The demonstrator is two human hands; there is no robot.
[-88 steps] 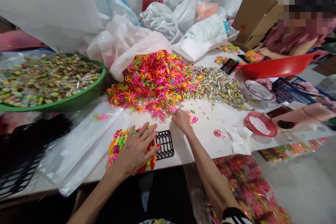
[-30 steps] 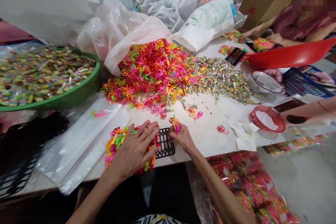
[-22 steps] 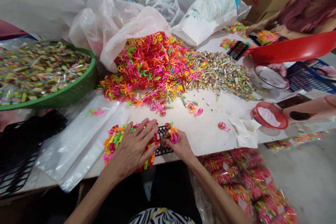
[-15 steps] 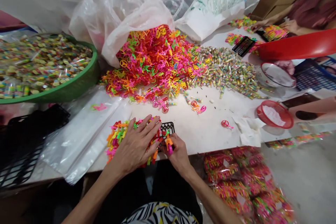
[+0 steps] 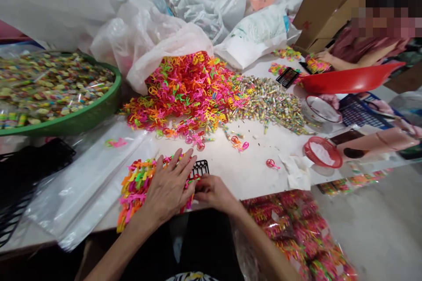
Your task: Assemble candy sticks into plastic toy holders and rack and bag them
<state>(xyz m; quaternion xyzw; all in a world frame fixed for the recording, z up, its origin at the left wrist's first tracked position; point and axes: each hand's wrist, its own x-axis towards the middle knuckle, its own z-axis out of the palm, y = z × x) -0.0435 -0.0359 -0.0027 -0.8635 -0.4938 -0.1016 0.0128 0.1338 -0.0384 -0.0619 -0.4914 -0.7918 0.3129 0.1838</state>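
My left hand (image 5: 169, 189) lies flat with fingers stretched over a black plastic grid rack (image 5: 201, 167) filled with rows of small colourful plastic toy pieces (image 5: 136, 184). Only the rack's far right corner shows bare holes. My right hand (image 5: 216, 192) is closed in a pinch at the rack's right end, close to my left thumb. A bit of red and green plastic shows by its fingertips, but what it holds is hidden. Beyond the hands, a big heap of similar pieces (image 5: 187, 92) spills from a clear plastic bag (image 5: 171, 37).
Small striped tubes (image 5: 273, 101) are heaped right of the pieces. A green basin (image 5: 114, 92) stands left, near flat clear bags (image 5: 82, 189) and black racks (image 5: 29, 175). A red basket (image 5: 323, 151) and tissue (image 5: 298, 171) lie right. A co-worker (image 5: 359, 48) sits behind a red tray (image 5: 349, 80).
My right hand has gone from holding up orange and pink pieces to pinching low against the rack's end. My left hand stays flat on the rows. The view has tilted up and shifted right.
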